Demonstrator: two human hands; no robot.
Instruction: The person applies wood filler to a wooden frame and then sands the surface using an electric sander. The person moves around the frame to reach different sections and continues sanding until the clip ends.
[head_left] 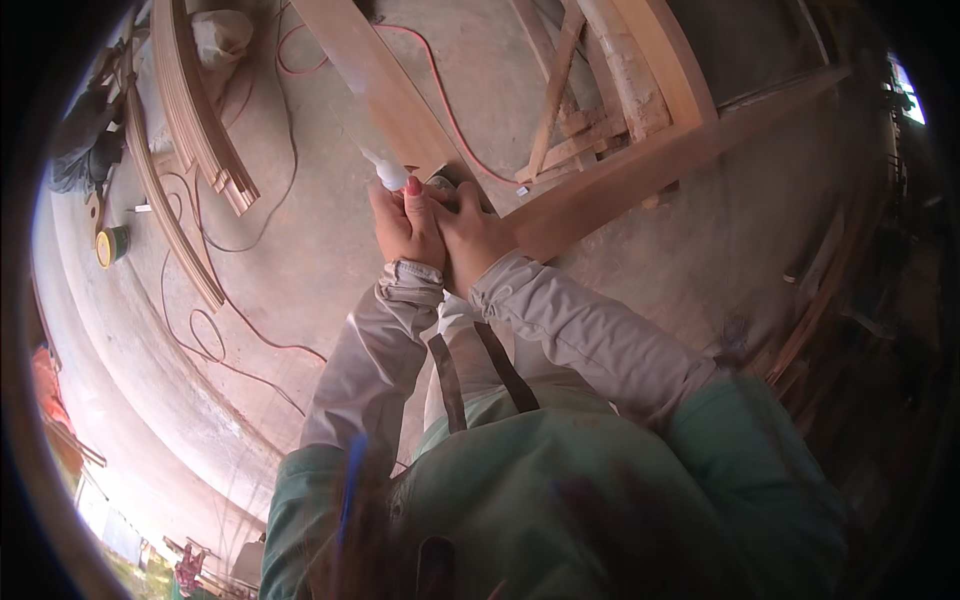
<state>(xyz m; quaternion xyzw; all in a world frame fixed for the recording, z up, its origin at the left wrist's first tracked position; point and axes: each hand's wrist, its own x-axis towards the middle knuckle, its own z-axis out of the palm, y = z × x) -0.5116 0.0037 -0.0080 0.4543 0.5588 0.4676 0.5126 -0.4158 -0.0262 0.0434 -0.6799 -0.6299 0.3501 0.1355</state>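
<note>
Centrally, just above the middle of the frame, a white nozzled bottle (393, 174) stands out of the left hand (408, 225), its pale tip tilted toward the upper left. The left hand is closed about the lower part of the bottle, thumb raised. The right hand (472, 230) lies against it, fingers bent beside a dark rounded object (441, 181); whether these fingers grip it or merely touch it cannot be told. Beyond the hands, a flat wooden plank (395, 85) runs to the top edge, and a second board (620, 185) extends from beside the right hand toward the upper right. A red hose (445, 90) curves over the grey concrete floor (320, 190) right of the plank. At upper right stands a rough timber frame (560, 145); at upper left lie stacked wooden strips (200, 110) beside a whitish sack (220, 35). A green-and-yellow can (112, 247) rests at the left, and looped cords (210, 340) cross the floor at lower left. The far right side is dark.
</note>
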